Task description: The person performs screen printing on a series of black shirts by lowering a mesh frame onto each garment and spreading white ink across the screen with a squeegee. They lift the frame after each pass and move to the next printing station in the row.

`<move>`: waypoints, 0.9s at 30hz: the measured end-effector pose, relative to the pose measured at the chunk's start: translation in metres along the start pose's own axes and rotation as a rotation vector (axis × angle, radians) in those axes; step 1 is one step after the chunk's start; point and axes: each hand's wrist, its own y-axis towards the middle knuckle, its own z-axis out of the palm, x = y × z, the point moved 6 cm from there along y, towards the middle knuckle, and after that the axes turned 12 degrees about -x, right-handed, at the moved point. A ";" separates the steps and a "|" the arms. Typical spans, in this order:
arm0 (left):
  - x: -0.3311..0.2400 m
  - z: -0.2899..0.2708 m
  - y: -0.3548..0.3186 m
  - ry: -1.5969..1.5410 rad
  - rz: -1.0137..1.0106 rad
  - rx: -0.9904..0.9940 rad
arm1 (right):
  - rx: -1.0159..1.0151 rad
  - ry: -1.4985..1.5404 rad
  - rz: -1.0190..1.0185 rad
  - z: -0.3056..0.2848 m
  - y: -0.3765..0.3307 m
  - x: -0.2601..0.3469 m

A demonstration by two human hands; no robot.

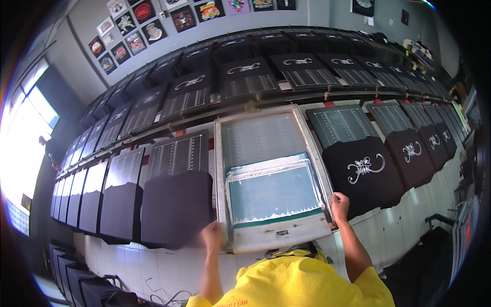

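Observation:
A screen printing frame (220, 169) lies in front of me, between the garments to its left and right. Its mesh is pale at the far end and teal nearer to me, with white ink (276, 214) smeared round the teal area. My left hand (210, 236), slightly blurred, is closed on the frame's near left corner. On the opposite side, my right hand (340, 206) grips the right rail near the same end. Beside the frame on the left lies a plain black shirt (176, 207) on a board; on the right, a black shirt (362, 174) bears a white scroll print.
Rows of boards with dark shirts run left and right, with a far row (245, 77) behind a long rail (286, 97). Printed shirts (411, 153) continue to the right. Dark draped pieces (87, 281) and cables (163, 295) are at the lower left. Bright windows (36, 107) stand left.

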 end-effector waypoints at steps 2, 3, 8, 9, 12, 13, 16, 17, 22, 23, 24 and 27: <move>-0.003 0.003 0.000 0.029 -0.004 0.015 | -0.047 0.013 -0.034 0.001 -0.002 -0.003; 0.001 0.004 0.001 0.013 0.030 -0.004 | -0.082 0.059 -0.070 0.002 -0.002 -0.005; -0.002 0.004 -0.004 -0.129 0.139 -0.040 | -0.144 0.018 -0.125 -0.001 -0.008 0.003; -0.014 0.001 -0.007 -0.095 0.105 -0.059 | -0.128 0.009 -0.091 0.001 -0.008 0.008; -0.035 -0.004 -0.008 -0.044 0.148 -0.099 | -0.076 -0.005 -0.010 0.009 -0.001 0.011; -0.042 -0.005 -0.010 -0.050 0.122 -0.095 | -0.078 -0.004 -0.022 0.008 0.000 0.007; -0.048 -0.004 -0.015 -0.045 0.059 -0.125 | -0.034 -0.001 0.016 0.008 -0.002 0.003; -0.042 -0.002 -0.015 -0.039 0.059 -0.151 | -0.021 0.007 0.030 0.007 -0.001 0.002; -0.035 -0.010 -0.007 0.008 0.097 -0.202 | -0.009 0.081 0.103 0.012 -0.011 0.010; -0.036 -0.011 -0.005 0.042 0.057 -0.128 | -0.012 0.088 0.107 0.011 -0.012 0.010; -0.042 -0.015 -0.005 0.079 0.013 -0.059 | -0.008 0.097 0.111 0.013 -0.014 0.011; -0.058 -0.006 -0.012 0.127 -0.017 -0.071 | 0.073 0.156 0.170 0.012 -0.004 0.005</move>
